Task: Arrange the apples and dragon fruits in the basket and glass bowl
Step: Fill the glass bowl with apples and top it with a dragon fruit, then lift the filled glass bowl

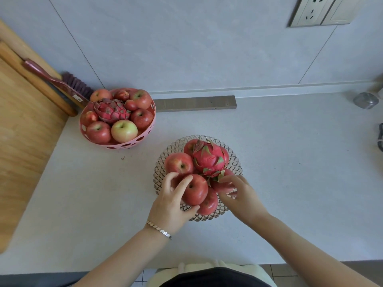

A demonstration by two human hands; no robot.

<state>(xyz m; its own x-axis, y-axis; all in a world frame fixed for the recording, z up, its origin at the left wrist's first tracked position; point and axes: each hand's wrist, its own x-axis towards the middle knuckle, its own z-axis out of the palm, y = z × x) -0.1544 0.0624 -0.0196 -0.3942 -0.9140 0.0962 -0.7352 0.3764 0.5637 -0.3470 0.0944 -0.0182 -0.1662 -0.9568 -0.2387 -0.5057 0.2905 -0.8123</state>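
A cut-glass bowl [178,145] sits mid-counter, holding several red apples and a pink dragon fruit [209,160] on top. My left hand [170,206] wraps around a red apple [196,190] at the bowl's near side. My right hand [242,193] has its fingers on another apple [222,186] under the dragon fruit's tip. To the back left, a pink perforated basket [126,144] is full of apples, one yellow-green [124,130], with a darker dragon fruit [112,110] in the middle.
A wooden board [22,129] covers the left of the counter, with a red-handled brush [56,82] leaning on it behind the basket. A grey metal bar [194,103] lies along the wall. A small grey object [365,100] sits far right. A wall socket [313,11] is above.
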